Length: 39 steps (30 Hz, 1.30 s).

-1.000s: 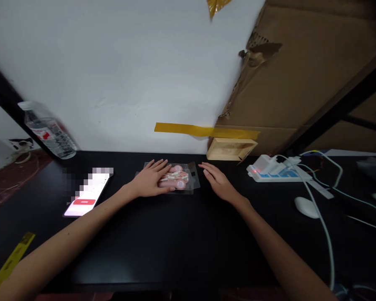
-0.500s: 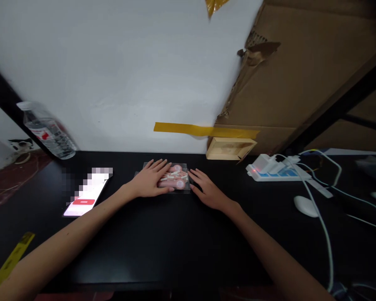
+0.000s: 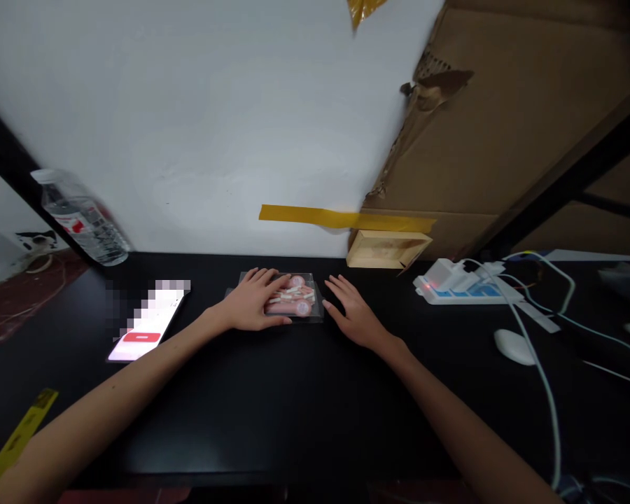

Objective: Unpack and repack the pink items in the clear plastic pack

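A flat clear plastic package (image 3: 298, 297) with pink and white contents lies on the black desk (image 3: 273, 406). What the contents are, I cannot make out. My left hand (image 3: 252, 299) rests on the package's left part, its fingers stretched out and its palm down, hiding that side. Just beyond the right edge lies my right hand (image 3: 353, 311), open, fingers loosely extended and apart from the package.
On the left are a lit phone (image 3: 155, 318) and a water bottle (image 3: 84, 220) against the wall. A small wooden tray (image 3: 386, 248) leans at the back. To the right sit a power strip (image 3: 451, 287) with cables and a white mouse (image 3: 513, 347).
My right hand has drawn slightly to the right, off the package's edge. My left hand stays on the package, its fingers shifted a little. The view has moved slightly.
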{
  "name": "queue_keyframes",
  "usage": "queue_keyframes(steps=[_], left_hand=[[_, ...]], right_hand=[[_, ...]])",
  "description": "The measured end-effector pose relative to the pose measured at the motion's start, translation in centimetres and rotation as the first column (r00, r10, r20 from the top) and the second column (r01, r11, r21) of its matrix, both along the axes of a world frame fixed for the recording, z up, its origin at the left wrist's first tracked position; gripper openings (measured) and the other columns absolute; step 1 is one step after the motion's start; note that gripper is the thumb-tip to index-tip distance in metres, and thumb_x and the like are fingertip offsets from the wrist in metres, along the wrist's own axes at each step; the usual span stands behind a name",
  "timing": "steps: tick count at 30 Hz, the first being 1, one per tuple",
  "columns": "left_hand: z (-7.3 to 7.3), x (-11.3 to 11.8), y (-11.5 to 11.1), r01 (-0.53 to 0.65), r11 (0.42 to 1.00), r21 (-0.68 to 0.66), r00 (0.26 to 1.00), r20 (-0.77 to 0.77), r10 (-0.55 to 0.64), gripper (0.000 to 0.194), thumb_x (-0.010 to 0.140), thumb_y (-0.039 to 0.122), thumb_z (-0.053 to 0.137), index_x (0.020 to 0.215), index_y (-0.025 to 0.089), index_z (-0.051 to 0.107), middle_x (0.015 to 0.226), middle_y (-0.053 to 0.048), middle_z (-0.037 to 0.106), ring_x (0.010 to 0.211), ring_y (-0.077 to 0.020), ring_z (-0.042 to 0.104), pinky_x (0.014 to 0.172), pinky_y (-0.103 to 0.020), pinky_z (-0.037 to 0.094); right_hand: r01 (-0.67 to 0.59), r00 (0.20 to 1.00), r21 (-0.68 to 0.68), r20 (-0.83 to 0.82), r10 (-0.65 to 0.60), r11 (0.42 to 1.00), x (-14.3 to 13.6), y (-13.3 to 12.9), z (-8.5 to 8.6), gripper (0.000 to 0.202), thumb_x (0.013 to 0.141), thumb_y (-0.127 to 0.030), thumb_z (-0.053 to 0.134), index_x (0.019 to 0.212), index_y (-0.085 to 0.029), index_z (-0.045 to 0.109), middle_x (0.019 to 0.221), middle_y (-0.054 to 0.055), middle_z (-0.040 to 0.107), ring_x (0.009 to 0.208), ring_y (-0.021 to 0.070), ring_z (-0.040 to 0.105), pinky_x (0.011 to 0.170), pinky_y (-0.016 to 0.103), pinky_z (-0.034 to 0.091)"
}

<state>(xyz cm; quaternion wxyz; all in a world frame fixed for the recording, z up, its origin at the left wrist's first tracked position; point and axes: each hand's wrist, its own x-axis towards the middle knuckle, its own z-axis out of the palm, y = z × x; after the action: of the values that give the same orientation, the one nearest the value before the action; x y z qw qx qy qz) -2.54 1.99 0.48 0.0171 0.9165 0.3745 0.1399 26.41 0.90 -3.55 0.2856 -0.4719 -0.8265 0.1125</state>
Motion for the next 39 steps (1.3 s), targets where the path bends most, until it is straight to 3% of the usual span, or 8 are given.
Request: queue_keyframes(steps=[5, 9, 16, 21, 27, 33, 39], left_hand=[[-0.2, -0.1, 0.0, 0.003, 1.000, 0.001, 1.000, 0.022, -0.003, 0.088, 0.084, 0.076, 0.050, 0.153, 0.024, 0.029, 0.144, -0.016, 0.046, 0.134, -0.0398, 0.040, 0.113, -0.059, 0.025], [-0.1, -0.1, 0.0, 0.012, 1.000, 0.003, 1.000, 0.014, -0.012, 0.088, 0.084, 0.076, 0.051, 0.151, 0.023, 0.032, 0.145, -0.016, 0.046, 0.134, -0.0395, 0.041, 0.113, -0.059, 0.025], [-0.1, -0.2, -0.1, -0.001, 1.000, -0.011, 1.000, -0.006, 0.001, 0.084, 0.083, 0.075, 0.054, 0.147, 0.022, 0.040, 0.146, -0.017, 0.046, 0.138, -0.0394, 0.038, 0.114, -0.059, 0.025], [-0.3, -0.2, 0.0, -0.019, 0.999, -0.028, 1.000, -0.014, 0.018, 0.085, 0.081, 0.075, 0.056, 0.147, 0.023, 0.041, 0.149, -0.016, 0.043, 0.139, -0.0411, 0.036, 0.114, -0.061, 0.024], [-0.2, -0.1, -0.1, -0.013, 1.000, -0.024, 1.000, -0.011, 0.013, 0.083, 0.082, 0.074, 0.056, 0.146, 0.023, 0.042, 0.149, -0.016, 0.044, 0.139, -0.0394, 0.037, 0.114, -0.060, 0.024], [-0.1, -0.1, -0.2, -0.009, 1.000, -0.005, 0.999, -0.037, 0.009, 0.085, 0.082, 0.075, 0.054, 0.146, 0.021, 0.040, 0.148, -0.018, 0.044, 0.140, -0.0385, 0.037, 0.114, -0.060, 0.026], [-0.1, -0.2, -0.1, -0.013, 1.000, -0.008, 0.999, -0.042, 0.013, 0.086, 0.082, 0.074, 0.057, 0.147, 0.020, 0.040, 0.149, -0.018, 0.043, 0.140, -0.0389, 0.037, 0.115, -0.058, 0.026]], right_hand=[[0.003, 0.999, -0.017, -0.040, -0.004, 1.000, 0.5, 0.4, -0.6, 0.043, 0.097, -0.050, 0.047, 0.120, -0.021, 0.069, 0.144, 0.013, 0.055, 0.146, 0.0335, 0.032, 0.117, 0.061, 0.030], [-0.014, 0.991, -0.098, -0.130, 0.001, 0.995, 0.2, 0.5, -0.5, 0.039, 0.097, -0.051, 0.047, 0.112, -0.022, 0.070, 0.140, 0.013, 0.059, 0.144, 0.0309, 0.037, 0.116, 0.058, 0.032], [-0.086, 0.951, -0.258, -0.310, 0.002, 0.962, -0.7, 0.2, 0.0, 0.036, 0.094, -0.051, 0.054, 0.114, -0.025, 0.068, 0.134, 0.009, 0.064, 0.141, 0.0293, 0.044, 0.118, 0.055, 0.031], [-0.203, 0.864, -0.358, -0.503, -0.006, 0.912, -1.0, 0.1, 0.2, 0.049, 0.092, -0.050, 0.057, 0.134, -0.025, 0.056, 0.138, 0.011, 0.062, 0.132, 0.0266, 0.055, 0.111, 0.048, 0.044], [-0.343, 0.797, -0.396, -0.603, 0.041, 0.852, -1.2, -0.2, 0.9, 0.059, 0.088, -0.052, 0.062, 0.138, -0.025, 0.050, 0.145, 0.012, 0.056, 0.138, 0.0262, 0.048, 0.114, 0.046, 0.040], [-0.297, 0.869, -0.358, -0.485, 0.095, 0.885, -1.2, -0.8, 1.3, 0.065, 0.086, -0.052, 0.065, 0.141, -0.024, 0.047, 0.144, 0.014, 0.056, 0.138, 0.0277, 0.048, 0.116, 0.052, 0.035], [-0.119, 0.976, -0.240, -0.204, 0.070, 0.963, -1.5, -1.4, 1.2, 0.056, 0.089, -0.056, 0.060, 0.134, -0.022, 0.059, 0.144, 0.013, 0.056, 0.148, 0.0326, 0.028, 0.118, 0.059, 0.027]])
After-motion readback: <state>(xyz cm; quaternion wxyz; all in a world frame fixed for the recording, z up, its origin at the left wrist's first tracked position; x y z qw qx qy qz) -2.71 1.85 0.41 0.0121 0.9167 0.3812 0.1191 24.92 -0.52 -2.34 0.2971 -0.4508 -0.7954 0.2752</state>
